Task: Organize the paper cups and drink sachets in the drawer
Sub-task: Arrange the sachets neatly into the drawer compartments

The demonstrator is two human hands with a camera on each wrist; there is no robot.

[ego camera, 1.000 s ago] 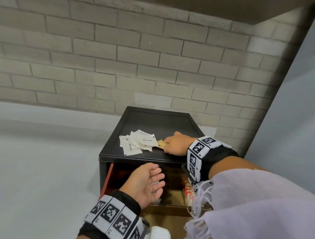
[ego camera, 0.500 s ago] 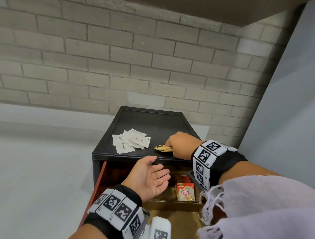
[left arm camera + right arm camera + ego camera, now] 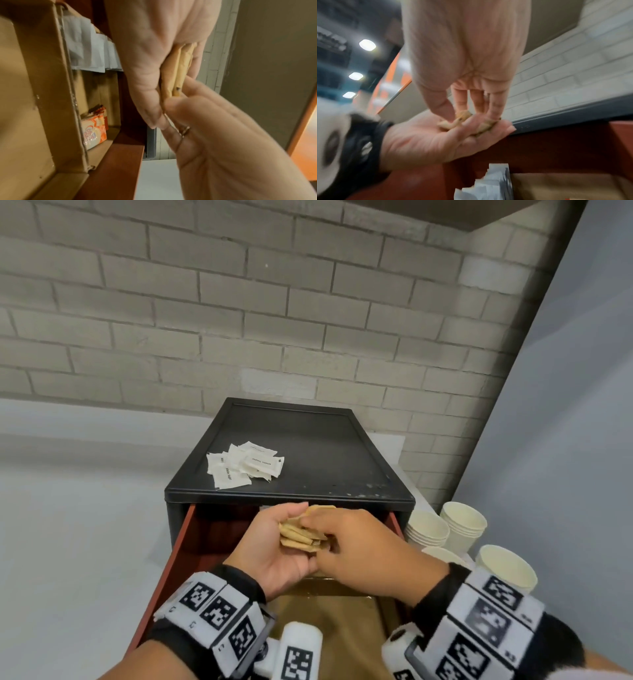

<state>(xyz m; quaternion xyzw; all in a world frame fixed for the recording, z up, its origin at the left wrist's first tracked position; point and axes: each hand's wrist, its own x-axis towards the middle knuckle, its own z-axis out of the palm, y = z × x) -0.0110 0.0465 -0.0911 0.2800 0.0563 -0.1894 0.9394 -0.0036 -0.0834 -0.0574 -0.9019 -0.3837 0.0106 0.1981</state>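
Observation:
A small stack of brown sachets lies in my left hand, which is palm up over the open drawer, thumb against the stack. My right hand comes over from the right and pinches the same stack between thumb and fingers. The left wrist view shows the brown sachets edge-on between the two hands. In the right wrist view the brown sachets rest on the left hand's fingers. White sachets lie in a loose pile on the black cabinet top. Paper cups stand in stacks to the right.
Inside the drawer a cardboard divider holds orange creamer sachets in one compartment and upright white sachets in another. A brick wall rises behind the cabinet. A grey panel stands to the right.
My right hand has carried the brown sachets off the cabinet top and down into my left palm. The left hand rose a little and closed around them. The camera tilted down; the cups came into view.

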